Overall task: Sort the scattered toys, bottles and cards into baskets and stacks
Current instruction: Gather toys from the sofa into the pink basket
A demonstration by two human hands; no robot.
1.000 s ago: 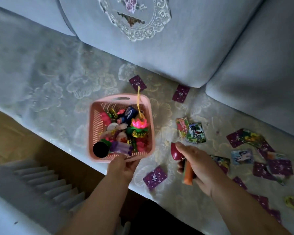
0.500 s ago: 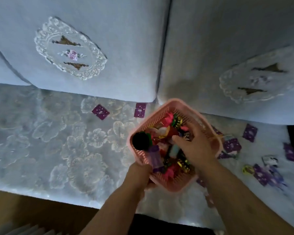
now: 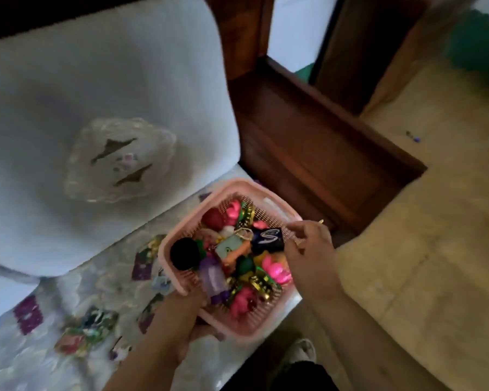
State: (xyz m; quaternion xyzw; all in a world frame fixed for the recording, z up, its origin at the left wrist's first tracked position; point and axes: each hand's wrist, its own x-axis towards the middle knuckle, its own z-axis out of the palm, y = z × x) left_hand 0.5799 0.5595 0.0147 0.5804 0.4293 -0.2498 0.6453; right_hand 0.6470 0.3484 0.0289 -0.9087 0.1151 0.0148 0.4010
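A pink basket [image 3: 239, 330] full of toys hangs over the front right corner of the sofa seat. Inside lie a purple bottle [image 3: 213, 277] with a black cap, a dark blue box [image 3: 267, 239] and pink lotus toys [image 3: 277, 271]. My left hand [image 3: 181, 320] grips the basket's near edge from below. My right hand [image 3: 308, 249] is at the basket's right rim, its fingertips pinching what looks like a thin yellow cord [image 3: 320, 221]. Purple-backed and picture cards [image 3: 91, 328] lie scattered on the seat to the left.
The grey sofa back cushion [image 3: 96, 94] with a lace doily rises behind. A dark wooden armrest [image 3: 322, 153] borders the seat on the right, with beige floor [image 3: 424, 263] beyond. A slippered foot [image 3: 301, 351] shows below the basket.
The view has swung right along the sofa and the basket has travelled with it to the seat's right end. My right hand came out of the basket to its right rim.
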